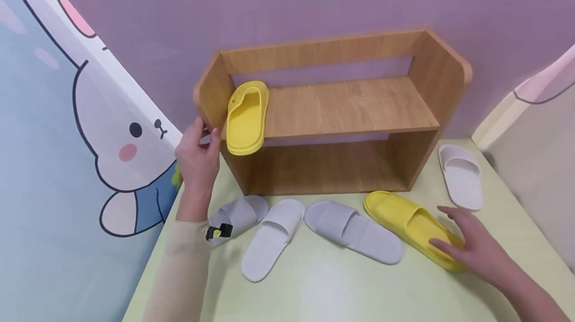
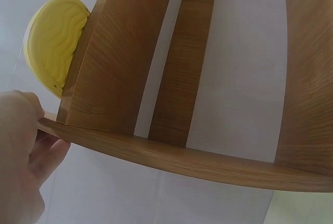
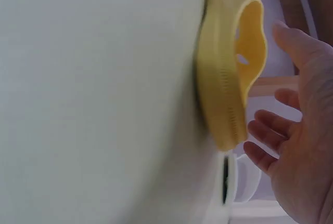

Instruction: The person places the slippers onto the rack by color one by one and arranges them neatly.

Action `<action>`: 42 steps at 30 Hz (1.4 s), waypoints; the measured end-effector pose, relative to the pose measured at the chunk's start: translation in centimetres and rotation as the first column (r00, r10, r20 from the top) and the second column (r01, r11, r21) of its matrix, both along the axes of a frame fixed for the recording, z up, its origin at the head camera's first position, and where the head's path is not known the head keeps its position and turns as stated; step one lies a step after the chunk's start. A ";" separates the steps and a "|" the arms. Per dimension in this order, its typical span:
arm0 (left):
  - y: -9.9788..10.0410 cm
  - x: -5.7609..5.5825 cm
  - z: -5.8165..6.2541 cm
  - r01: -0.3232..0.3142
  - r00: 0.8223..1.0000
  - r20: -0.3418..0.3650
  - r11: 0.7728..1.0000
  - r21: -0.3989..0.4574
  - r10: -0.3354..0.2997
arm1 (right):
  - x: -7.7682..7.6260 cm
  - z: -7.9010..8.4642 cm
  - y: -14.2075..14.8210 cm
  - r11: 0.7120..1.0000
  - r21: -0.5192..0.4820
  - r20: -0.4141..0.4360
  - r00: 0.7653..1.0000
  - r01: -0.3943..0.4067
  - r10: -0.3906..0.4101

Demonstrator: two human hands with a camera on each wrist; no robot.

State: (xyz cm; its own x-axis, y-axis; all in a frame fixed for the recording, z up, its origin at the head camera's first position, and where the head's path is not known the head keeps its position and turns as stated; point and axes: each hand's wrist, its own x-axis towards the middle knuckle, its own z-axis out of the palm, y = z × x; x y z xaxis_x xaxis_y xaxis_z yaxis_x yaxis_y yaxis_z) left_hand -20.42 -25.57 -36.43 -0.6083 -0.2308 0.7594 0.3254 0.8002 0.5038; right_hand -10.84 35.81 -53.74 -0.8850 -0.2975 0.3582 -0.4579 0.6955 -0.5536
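My left hand (image 1: 197, 157) grips the front edge of the left side panel of a small wooden shoe rack (image 1: 350, 105); in the left wrist view the thumb and fingers lie on opposite faces of the board. Just beside it, a yellow slipper (image 1: 246, 130) stands at the left end of the upper shelf, its end jutting past the shelf's front edge. My right hand (image 1: 482, 247) hovers over the rear of a second yellow slipper (image 1: 400, 216) on the table, thumb and fingers spread. Whether a fingertip touches that slipper (image 3: 223, 73) is unclear.
In front of the rack lie a grey slipper (image 1: 244, 212), a white slipper (image 1: 265, 254) and another grey slipper (image 1: 373, 242). A second white slipper (image 1: 462, 182) lies right of the rack. Behind stands a purple wall (image 1: 314, 2); a rabbit-printed panel (image 1: 121, 112) borders the left.
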 end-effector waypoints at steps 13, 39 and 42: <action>0.0 0.1 -0.6 0.008 0.999 -0.034 1.000 -0.004 -0.008 | 1.3 -2.1 -0.3 0.994 0.111 -0.040 0.999 -0.010 0.014; 0.2 -0.2 -0.5 0.013 0.998 -0.060 1.000 -0.024 -0.014 | 1.4 -0.8 -0.7 0.999 0.033 -0.116 0.993 0.028 -0.024; -0.1 -0.1 -0.5 -0.003 0.998 -0.062 1.000 -0.021 0.002 | 1.0 0.0 -1.0 1.000 -0.005 -0.151 0.988 0.006 -0.007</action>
State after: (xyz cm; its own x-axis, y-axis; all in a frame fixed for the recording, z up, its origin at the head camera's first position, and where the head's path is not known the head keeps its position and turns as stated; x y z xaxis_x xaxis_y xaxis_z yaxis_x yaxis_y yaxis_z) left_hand -20.50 -25.72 -36.94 -0.5590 -0.2159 0.8006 0.3538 0.8111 0.4658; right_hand -9.86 34.80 -53.79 -0.8225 -0.2898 0.4894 -0.5319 0.6966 -0.4814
